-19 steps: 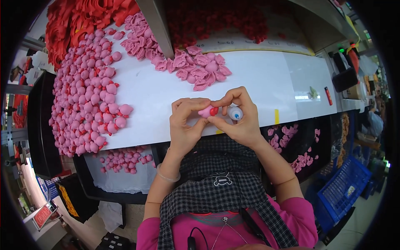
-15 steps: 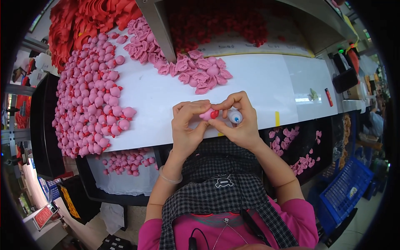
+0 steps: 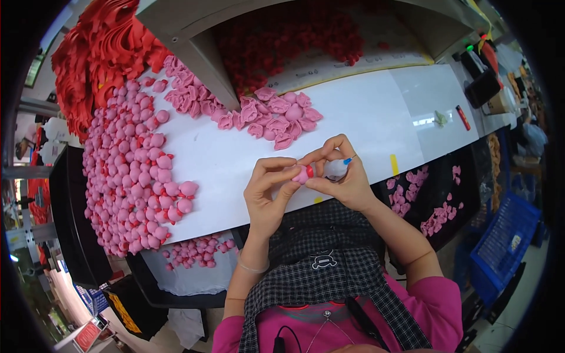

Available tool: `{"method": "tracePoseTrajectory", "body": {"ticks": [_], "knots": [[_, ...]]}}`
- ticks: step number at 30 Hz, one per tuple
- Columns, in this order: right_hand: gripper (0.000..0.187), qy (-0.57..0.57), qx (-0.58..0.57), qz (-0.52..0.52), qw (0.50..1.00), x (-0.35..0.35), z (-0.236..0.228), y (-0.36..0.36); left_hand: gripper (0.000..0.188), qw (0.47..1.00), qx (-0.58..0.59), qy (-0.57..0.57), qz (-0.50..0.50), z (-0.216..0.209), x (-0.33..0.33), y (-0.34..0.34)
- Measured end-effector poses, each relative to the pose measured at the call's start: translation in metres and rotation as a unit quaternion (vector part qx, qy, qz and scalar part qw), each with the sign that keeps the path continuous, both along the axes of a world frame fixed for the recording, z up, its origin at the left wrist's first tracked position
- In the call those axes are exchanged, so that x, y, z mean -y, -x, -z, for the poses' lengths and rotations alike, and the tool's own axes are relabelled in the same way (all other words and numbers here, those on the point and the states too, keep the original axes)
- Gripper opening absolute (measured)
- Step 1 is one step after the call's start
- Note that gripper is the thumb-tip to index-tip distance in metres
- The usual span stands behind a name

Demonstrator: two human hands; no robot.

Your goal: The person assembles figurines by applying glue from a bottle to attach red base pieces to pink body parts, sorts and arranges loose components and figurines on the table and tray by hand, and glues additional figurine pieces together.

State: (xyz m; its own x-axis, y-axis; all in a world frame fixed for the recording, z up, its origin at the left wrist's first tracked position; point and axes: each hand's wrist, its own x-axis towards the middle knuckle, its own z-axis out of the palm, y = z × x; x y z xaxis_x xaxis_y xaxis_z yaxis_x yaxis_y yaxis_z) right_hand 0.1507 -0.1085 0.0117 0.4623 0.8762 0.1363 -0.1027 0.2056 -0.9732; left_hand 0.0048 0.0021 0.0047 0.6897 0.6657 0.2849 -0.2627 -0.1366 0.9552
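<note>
Work on one single piece is in progress above the near part of the counter (image 3: 365, 112), and this small pink piece (image 3: 302, 176) is between the two hands. The left hand (image 3: 266, 192) grasps its pink body with thumb and fingers. The right hand (image 3: 353, 188) has its fingertips at the red part (image 3: 310, 171) and also holds a small translucent bottle (image 3: 335, 170) with a blue tip (image 3: 348, 160). Whether the red part is already fixed, one cannot tell.

On the left of the counter lies a big heap of round pink pieces (image 3: 134, 176), many of which show red parts; it seems to be the portion already joined. At the far middle lie ruffled pink pieces (image 3: 276, 125), on which no red part is visible, so probably these are left to do. Small red pieces (image 3: 329, 47) lie farther back beneath the metal shelf (image 3: 176, 29), apparently a remaining supply. Below the counter, more pink pieces lie in the lined tray (image 3: 191, 279) at near left, with some red among them, and in the black tray (image 3: 441, 187) at right.
</note>
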Motion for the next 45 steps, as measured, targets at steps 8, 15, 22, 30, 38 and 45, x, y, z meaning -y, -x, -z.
{"method": "tracePoseTrajectory", "body": {"ticks": [8,15,22,30,38,45], "knots": [[0.051,0.008,0.012,0.052,0.999,-0.010,-0.006,0.015,0.012,0.993,0.069,0.096,-0.004,0.010,-0.005,0.004],[0.049,-0.036,0.124,0.083,0.988,-0.020,-0.021,0.032,0.024,0.840,0.198,0.498,0.084,-0.010,0.007,0.013],[0.048,-0.113,0.153,0.108,0.976,-0.025,-0.026,0.038,0.037,0.745,0.222,0.607,0.162,-0.016,0.015,0.013],[0.048,-0.058,0.218,0.155,0.962,-0.008,-0.037,0.039,0.039,0.738,0.248,0.603,0.172,-0.010,0.025,0.009],[0.045,-0.120,0.092,0.134,0.979,-0.002,-0.035,0.041,0.039,0.762,0.236,0.586,0.140,-0.014,0.038,0.007],[0.045,-0.128,0.105,0.139,0.976,0.005,-0.032,0.037,0.036,0.748,0.233,0.604,0.147,-0.012,0.044,0.002]]}}
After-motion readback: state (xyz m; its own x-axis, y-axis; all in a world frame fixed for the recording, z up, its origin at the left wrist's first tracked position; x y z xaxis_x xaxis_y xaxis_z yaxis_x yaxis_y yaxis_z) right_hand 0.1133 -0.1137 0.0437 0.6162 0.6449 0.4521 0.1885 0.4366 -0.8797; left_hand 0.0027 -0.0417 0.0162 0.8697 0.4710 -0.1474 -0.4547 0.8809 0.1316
